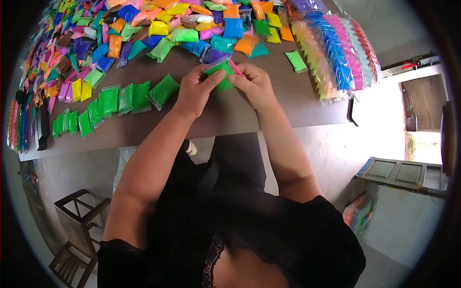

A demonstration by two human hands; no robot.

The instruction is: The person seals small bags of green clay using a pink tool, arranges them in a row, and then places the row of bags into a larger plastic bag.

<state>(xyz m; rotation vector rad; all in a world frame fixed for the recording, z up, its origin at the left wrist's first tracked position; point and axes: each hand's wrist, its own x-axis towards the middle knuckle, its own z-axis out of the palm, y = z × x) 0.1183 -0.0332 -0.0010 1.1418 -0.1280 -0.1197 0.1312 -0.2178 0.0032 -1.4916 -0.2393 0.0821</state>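
Both hands meet over the brown wooden table (269,108), closed on 1 small green clay packet in clear plastic (222,77): the left hand (194,91) pinches its near-left edge with thumb and fingers, and the right hand (254,84) pinches its right side, so the packet sits between the 2 sets of fingertips, just above the tabletop. A thin pink strip (235,67) shows at the packet's upper right edge, touching the right hand's fingers; what it is cannot be told. Just left of the grip lies a row of green clay packets in clear plastic (110,103), overlapping one another and running away to the left along the table's near side, the nearest one almost touching the left hand. Beyond the grip, a wide heap of mixed-colour clay packets (144,33) in blue, orange, yellow, purple and pink covers the far part of the table. To the right of the grip, apart from it, 1 single light green packet (296,61) lies alone, and farther right stand bagged stacks of packets sorted by colour (336,53) in yellow, blue, pink and red.
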